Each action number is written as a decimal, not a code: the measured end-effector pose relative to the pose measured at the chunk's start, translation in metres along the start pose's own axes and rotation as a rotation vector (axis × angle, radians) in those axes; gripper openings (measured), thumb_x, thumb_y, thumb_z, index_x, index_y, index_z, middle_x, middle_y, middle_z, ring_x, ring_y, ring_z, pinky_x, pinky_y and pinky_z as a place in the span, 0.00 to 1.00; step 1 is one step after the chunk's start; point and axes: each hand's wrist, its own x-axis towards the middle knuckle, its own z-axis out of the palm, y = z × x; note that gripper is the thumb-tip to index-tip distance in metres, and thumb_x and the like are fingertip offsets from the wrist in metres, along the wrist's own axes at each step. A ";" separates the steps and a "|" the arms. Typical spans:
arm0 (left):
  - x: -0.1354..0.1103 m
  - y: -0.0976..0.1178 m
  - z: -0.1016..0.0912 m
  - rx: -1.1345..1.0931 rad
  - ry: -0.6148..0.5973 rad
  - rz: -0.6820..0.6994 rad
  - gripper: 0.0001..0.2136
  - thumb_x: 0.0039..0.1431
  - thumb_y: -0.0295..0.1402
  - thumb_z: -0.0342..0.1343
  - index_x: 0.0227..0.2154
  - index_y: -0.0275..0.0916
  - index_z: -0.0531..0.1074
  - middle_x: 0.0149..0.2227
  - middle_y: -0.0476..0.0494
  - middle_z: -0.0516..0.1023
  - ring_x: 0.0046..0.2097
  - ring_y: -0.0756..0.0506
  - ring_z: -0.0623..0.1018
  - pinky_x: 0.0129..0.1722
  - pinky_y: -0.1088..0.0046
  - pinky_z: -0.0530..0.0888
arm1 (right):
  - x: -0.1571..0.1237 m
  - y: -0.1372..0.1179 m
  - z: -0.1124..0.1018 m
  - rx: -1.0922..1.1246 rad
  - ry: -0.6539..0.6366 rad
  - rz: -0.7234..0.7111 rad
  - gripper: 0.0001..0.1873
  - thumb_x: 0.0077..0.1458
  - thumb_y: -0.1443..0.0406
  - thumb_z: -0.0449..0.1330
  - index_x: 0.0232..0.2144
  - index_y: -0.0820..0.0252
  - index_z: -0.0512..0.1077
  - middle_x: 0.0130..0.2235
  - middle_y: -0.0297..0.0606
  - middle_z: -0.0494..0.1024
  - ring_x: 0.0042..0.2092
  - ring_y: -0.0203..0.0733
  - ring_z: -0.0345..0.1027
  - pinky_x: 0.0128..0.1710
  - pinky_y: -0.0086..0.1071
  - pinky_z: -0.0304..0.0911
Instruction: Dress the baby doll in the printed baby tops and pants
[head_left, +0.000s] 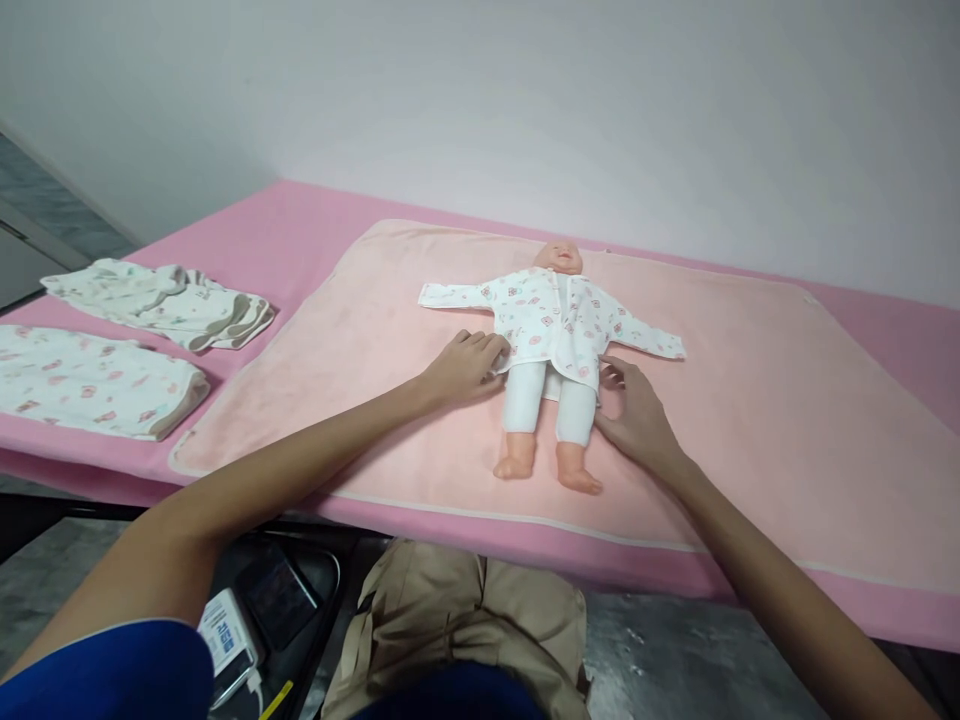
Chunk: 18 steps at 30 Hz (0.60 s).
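A baby doll (pixel 551 390) lies on its back on a peach blanket (pixel 750 400), head toward the wall. It wears a white printed shirt (pixel 555 320) with sleeves spread out and white pants (pixel 525 395). My left hand (pixel 466 365) rests at the shirt's lower left hem, fingers curled and pinching the cloth. My right hand (pixel 634 412) lies beside the doll's right leg, fingertips touching the shirt's lower right hem, fingers bent.
Two folded baby garments lie at the left on the pink mattress (pixel 285 230): a cream one (pixel 161 302) farther back and a pink-printed one (pixel 90 380) nearer. Below the table edge are my tan trousers (pixel 465 620) and a phone with a small box (pixel 255 615).
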 end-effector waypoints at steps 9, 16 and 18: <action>-0.026 0.007 -0.028 -0.069 0.058 -0.044 0.11 0.65 0.41 0.58 0.45 0.43 0.67 0.41 0.40 0.81 0.43 0.35 0.79 0.48 0.53 0.73 | -0.011 -0.009 -0.022 -0.161 0.126 -0.115 0.14 0.63 0.57 0.63 0.49 0.51 0.71 0.48 0.45 0.80 0.47 0.58 0.73 0.51 0.54 0.69; 0.039 0.076 -0.018 0.017 0.001 -0.171 0.18 0.67 0.44 0.62 0.50 0.37 0.69 0.54 0.28 0.78 0.55 0.29 0.78 0.47 0.51 0.76 | 0.037 -0.048 0.014 -0.373 -0.017 -0.174 0.16 0.61 0.54 0.68 0.42 0.53 0.67 0.43 0.47 0.76 0.43 0.58 0.70 0.37 0.46 0.64; 0.052 0.087 -0.013 0.085 -0.044 -0.228 0.15 0.68 0.38 0.62 0.51 0.35 0.70 0.53 0.26 0.79 0.55 0.29 0.79 0.46 0.53 0.76 | 0.048 -0.051 0.025 -0.456 -0.036 -0.170 0.12 0.62 0.58 0.66 0.40 0.54 0.67 0.42 0.48 0.76 0.40 0.56 0.68 0.33 0.43 0.59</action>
